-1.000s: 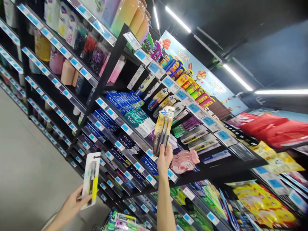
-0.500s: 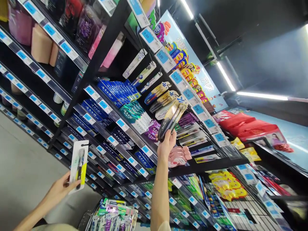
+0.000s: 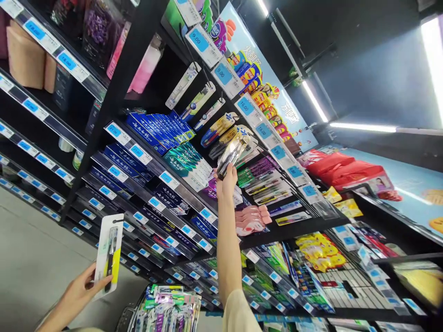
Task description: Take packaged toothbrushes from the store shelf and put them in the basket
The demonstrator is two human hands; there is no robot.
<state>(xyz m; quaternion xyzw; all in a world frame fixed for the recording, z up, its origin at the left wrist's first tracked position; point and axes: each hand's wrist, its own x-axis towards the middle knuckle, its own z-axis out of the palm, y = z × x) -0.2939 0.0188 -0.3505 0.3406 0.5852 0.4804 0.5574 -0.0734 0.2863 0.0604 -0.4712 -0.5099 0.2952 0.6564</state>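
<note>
My right hand is raised to the hanging toothbrush row and grips a gold-and-black toothbrush pack, its top end among the other hanging packs. My left hand is low at the left and holds a white-and-yellow toothbrush pack upright, apart from the shelves. Blue and green toothpaste boxes sit on the shelf just left of my right hand.
Black shelving with blue price tags runs across the view. A basket of packaged toothbrushes lies at the bottom centre. Pink gloves hang below my right hand. Snack bags fill shelves at right. Grey floor lies left.
My right hand has carried the gold pack up and in toward the hanging row. The view has shifted closer to the shelves. My left hand keeps its pack low.
</note>
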